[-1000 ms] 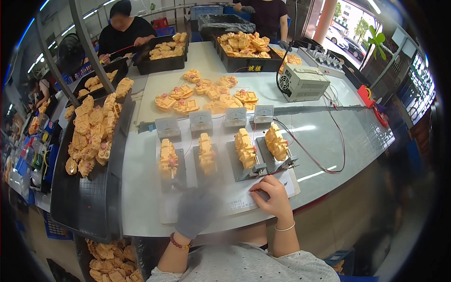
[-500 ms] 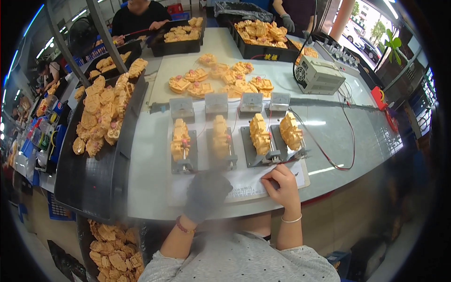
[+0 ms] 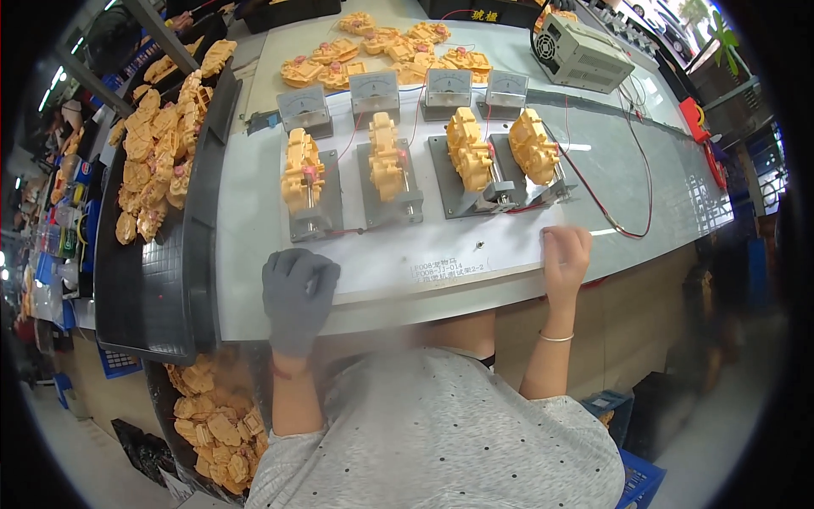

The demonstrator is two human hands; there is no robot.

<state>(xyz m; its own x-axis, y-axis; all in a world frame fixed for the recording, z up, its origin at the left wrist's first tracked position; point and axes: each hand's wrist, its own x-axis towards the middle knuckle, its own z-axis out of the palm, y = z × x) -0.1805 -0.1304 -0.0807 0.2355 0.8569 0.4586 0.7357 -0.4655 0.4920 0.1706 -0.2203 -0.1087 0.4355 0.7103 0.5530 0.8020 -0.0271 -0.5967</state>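
Gloved left hand [image 3: 297, 297] loosely curled, holding nothing, resting on the white board [image 3: 441, 254] at its near-left corner. Bare right hand [image 3: 565, 254] curled, also holding nothing, on the board's near-right edge. Four orange gearboxes [image 3: 386, 157] sit clamped in grey fixtures [image 3: 318, 216] along the board's far side, well apart from both hands.

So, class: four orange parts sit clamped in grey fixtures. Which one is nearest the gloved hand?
The leftmost orange part, in the fixture just above the gloved left hand; the other three sit further right, toward the bare right hand.
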